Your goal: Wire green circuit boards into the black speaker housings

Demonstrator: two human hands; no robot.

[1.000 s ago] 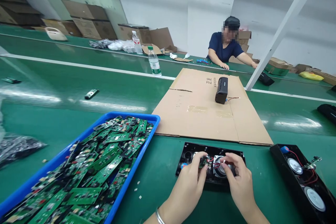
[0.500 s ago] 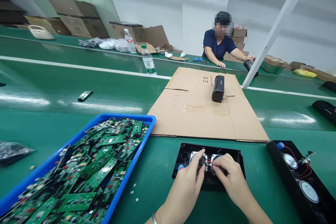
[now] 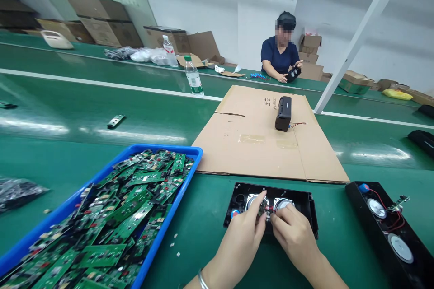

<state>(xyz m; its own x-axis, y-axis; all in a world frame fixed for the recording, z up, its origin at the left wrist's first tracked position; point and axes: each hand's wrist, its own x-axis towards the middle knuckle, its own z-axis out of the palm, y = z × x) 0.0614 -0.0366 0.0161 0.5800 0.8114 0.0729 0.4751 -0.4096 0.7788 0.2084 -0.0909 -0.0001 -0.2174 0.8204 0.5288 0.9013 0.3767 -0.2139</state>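
A black speaker housing (image 3: 301, 198) with two round speakers lies on the green bench in front of me. Above it, my left hand (image 3: 242, 232) pinches a small circuit board (image 3: 262, 208), largely covered by the fingers. My right hand (image 3: 294, 235) is closed at the board's right side, its fingertips on a small wire plug (image 3: 270, 210) with red wires. How far the plug sits in the board is hidden. A blue cylindrical part (image 3: 234, 213) shows at the housing's left end.
At left stands a blue tray (image 3: 172, 207) heaped with green circuit boards. Another speaker housing (image 3: 368, 226) lies at right. A cardboard sheet (image 3: 244, 158) ahead carries a black speaker (image 3: 283, 114). Across the bench a co-worker (image 3: 280, 56) holds a black housing. A water bottle (image 3: 193, 79) stands beyond.
My right fingers have shifted slightly down and left against the board; my left hand keeps its pinch. The co-worker has brought a black housing in front of the body.
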